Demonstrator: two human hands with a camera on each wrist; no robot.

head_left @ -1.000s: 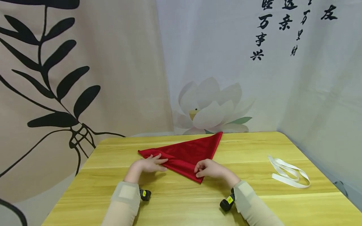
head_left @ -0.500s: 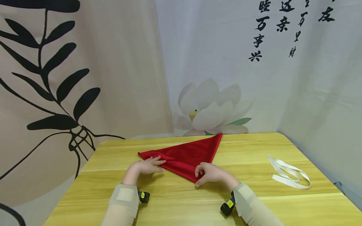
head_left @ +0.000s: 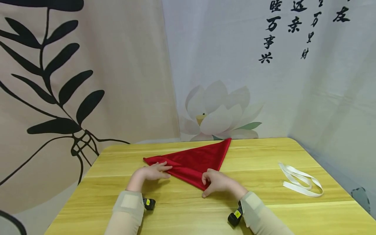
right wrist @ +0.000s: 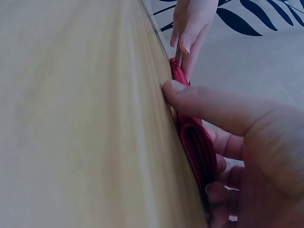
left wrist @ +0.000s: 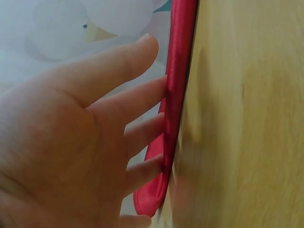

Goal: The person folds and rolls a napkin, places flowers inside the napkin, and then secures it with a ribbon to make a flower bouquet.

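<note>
A red cloth, folded into a triangle with several layers, lies on the wooden table. At its left part, my left hand rests with straight, spread fingers. The left wrist view shows these fingertips touching the cloth, the thumb apart from it. My right hand is at the near corner, fingers curled over the cloth and thumb at its near edge. In the right wrist view the folded layers sit between that thumb and the fingers; part of the corner is hidden by the hand.
On the table's right side lies a loosely looped white ribbon. Behind the table hangs a printed curtain with leaves, a lotus and writing. Each wrist wears a small black camera, such as the right one.
The right thumb has moved away from the curled fingers, down to the cloth's near edge. My left hand has shifted slightly left. Cloth and ribbon look the same.
</note>
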